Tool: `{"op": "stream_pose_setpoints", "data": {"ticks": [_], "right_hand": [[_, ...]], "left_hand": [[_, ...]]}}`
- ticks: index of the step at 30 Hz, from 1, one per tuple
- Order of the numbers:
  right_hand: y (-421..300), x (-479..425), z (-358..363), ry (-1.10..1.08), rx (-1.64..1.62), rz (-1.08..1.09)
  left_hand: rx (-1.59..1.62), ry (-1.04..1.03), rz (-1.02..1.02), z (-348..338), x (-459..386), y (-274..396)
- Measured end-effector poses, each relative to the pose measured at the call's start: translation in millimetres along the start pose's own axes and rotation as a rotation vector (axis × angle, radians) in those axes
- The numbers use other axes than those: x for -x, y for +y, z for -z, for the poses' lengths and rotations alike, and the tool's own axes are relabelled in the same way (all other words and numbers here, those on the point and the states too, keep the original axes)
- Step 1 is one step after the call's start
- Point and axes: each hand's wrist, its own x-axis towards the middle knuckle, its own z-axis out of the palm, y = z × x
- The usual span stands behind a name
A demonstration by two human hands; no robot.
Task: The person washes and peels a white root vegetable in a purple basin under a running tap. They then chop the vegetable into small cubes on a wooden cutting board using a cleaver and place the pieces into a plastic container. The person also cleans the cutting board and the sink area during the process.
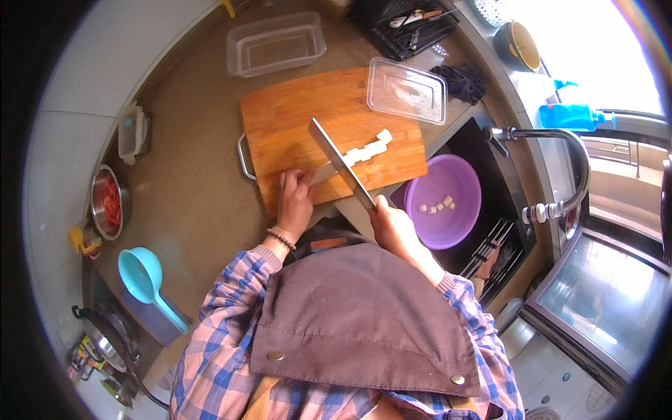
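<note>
My right hand [394, 226] grips the handle of a cleaver [338, 157], whose blade runs up and to the left across a wooden cutting board [294, 115]. Left of the blade, my left hand [296, 199] holds the near end of a pale strip of white food [324, 173] against the board. On the blade's other side, several cut white pieces [367, 152] lie in a row. A purple basin [472, 194] to the right has several small white cubes [447, 202] on its bottom.
A clear plastic lid [407, 89] overlaps the board's far right corner; a clear container [278, 44] stands behind. The basin sits in a dark sink [467, 144] under a curved faucet [580, 157]. At left are a metal bowl of red food [110, 202] and a turquoise ladle [142, 273].
</note>
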Motion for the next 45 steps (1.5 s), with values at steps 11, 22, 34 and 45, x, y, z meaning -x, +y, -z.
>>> {"op": "stream_pose_setpoints", "data": {"ticks": [11, 22, 34, 45], "right_hand": [[4, 0, 0, 0.108, -0.121, 0.077], [0, -15, -11, -0.022, 0.02, 0.027], [-13, -2, 2, -0.017, -0.01, 0.115], [3, -13, -13, -0.018, -0.034, 0.078]], "left_hand": [[0.085, 0.03, 0.045, 2, 6, 0], [0.051, 0.07, 0.031, 1, -3, 0], [0.168, 0.066, 0.141, 2, 13, -6], [0.131, 0.09, 0.083, 8, 7, -1]]}}
